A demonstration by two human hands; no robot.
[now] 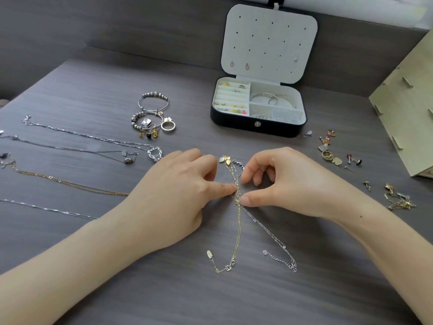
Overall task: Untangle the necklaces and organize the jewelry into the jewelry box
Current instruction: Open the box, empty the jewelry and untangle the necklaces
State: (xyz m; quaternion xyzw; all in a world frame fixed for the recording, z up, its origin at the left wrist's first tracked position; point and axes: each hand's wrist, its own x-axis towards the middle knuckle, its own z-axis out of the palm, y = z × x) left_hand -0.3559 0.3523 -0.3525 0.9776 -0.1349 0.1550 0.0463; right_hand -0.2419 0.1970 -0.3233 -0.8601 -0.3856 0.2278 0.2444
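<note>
A gold chain [237, 235] and a silver chain [271, 235] lie crossed and tangled on the dark table, meeting at a knot between my hands. My left hand [178, 191] pinches the knot from the left with thumb and fingertips. My right hand [281, 181] pinches it from the right, thumb below and curled fingers above. Gold leaf pendants [225, 159] lie just beyond the knot. The black jewelry box [257, 127] stands open behind, with bangles, rings and small earrings in its compartments and pink heart earrings on its lid.
Several straightened necklaces [70, 151] lie in rows at the left. Beaded bracelets and a ring [152, 113] sit left of the box. Loose earrings [332, 151] and a gold tangle [398, 198] lie at the right, near a wooden panel [407, 109].
</note>
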